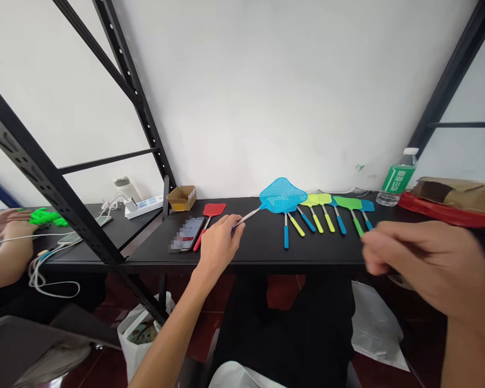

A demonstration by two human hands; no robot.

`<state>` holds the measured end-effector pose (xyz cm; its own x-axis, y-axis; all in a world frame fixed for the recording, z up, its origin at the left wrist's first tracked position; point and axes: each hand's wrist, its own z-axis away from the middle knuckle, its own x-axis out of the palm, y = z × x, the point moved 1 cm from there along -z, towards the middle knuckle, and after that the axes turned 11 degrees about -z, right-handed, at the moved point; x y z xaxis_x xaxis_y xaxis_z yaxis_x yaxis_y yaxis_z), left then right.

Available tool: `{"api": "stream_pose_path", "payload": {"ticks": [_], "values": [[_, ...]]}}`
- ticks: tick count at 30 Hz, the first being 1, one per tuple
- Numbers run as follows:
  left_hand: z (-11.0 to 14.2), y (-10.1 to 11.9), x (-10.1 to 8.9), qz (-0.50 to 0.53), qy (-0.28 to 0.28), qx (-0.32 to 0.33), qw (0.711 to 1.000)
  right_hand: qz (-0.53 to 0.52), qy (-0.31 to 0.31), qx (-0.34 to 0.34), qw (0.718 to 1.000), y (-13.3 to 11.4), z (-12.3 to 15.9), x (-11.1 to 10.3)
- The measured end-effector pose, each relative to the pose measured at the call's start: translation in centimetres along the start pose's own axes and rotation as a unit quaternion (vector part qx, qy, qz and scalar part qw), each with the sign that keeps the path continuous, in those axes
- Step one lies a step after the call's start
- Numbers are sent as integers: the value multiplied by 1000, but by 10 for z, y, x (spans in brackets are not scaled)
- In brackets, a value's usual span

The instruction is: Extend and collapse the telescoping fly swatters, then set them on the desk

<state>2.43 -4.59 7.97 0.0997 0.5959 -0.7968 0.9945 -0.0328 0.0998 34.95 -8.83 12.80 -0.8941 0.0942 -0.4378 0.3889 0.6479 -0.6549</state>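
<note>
At the far left, another person's hands [8, 222] rested on a neighbouring black table beside a bright green plastic item [46, 216], with white cables [48, 269] trailing off that table's edge and a white power strip [144, 206] further back. A small open cardboard box [181, 197] stood at the rear left corner of the main black table [250, 253]. In front of it lay a phone [188, 234], and just beside the phone a red fly swatter [210, 216] lay flat, its handle pointing toward the table edge. The left hand [220, 242] rested on the tabletop, its fingertips pinched around the thin metal shaft of the blue fly swatter [282, 195], whose large mesh head was at the back of the table, near the wall. To the right of that head, a row of smaller swatters [331, 210] in yellow, green and blue lay side by side, handles toward the person. The right hand [424, 264] hovered in front of the table's right end, blurred, fingers loosely curled; whether it gripped anything could not be told. Behind it stood a green-labelled water bottle [398, 178], and at the far right a brown paper bag [456, 193] lay on something red.
</note>
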Motion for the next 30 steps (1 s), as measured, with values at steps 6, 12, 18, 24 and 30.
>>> {"api": "stream_pose_path", "payload": {"ticks": [6,12,18,24,30], "values": [[13,25,-26,88,61,66,992,-76,-230,109,964,19,-24,23],[26,50,-30,128,103,133,977,-325,-269,58,905,48,-38,75],[34,57,-27,99,98,173,975,-422,-82,68,901,43,-38,114],[36,59,-26,78,87,188,975,-382,-29,96,919,37,-38,114],[38,64,-37,107,30,199,974,-397,-40,76,914,38,-37,109]]}}
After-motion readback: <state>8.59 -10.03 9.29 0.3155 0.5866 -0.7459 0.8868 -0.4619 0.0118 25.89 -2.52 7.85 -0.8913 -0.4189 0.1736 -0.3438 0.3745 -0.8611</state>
